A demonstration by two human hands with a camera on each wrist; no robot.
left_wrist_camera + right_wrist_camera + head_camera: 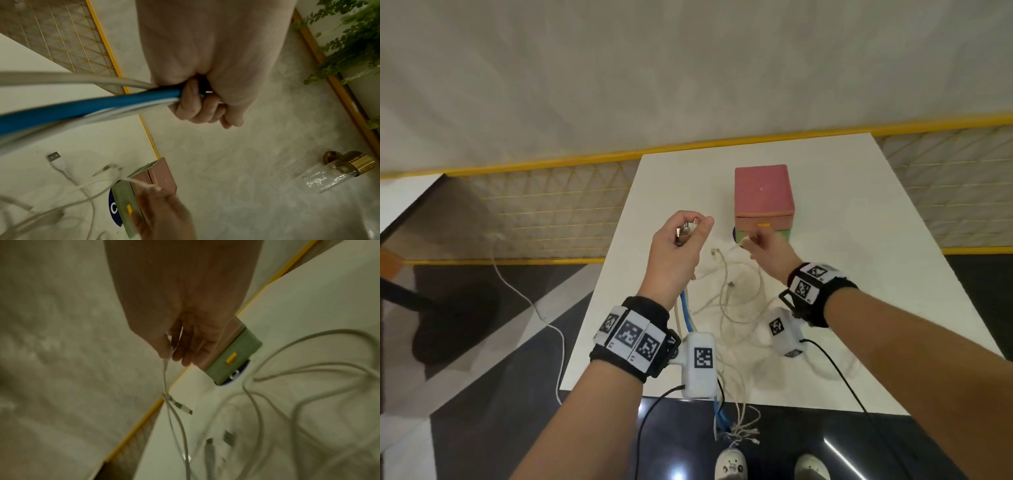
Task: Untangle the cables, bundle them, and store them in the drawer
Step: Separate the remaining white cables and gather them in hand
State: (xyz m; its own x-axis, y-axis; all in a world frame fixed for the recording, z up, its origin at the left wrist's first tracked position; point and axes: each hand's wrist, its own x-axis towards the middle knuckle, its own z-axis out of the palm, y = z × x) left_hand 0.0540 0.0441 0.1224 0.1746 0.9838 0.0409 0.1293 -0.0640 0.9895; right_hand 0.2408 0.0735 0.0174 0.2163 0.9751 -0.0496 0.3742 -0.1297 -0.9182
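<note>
A tangle of white cables [736,301] lies on the white table [859,274], some ends hanging over its front edge. My left hand [681,240] is raised above the table's left side, fist curled round a blue cable [82,107] and white cables, with metal plugs showing at the fingers. My right hand [767,245] pinches a thin white cable [166,373] just in front of the pink drawer box [763,195]. Its green drawer front [234,356] with a yellow tab looks pushed in.
A loose USB plug [54,156] and other connectors lie on the table between my hands. A blue round sticker [114,209] sits under the box's left corner. A yellow mesh fence [534,209] runs behind the table. My shoes [729,466] stand below the front edge.
</note>
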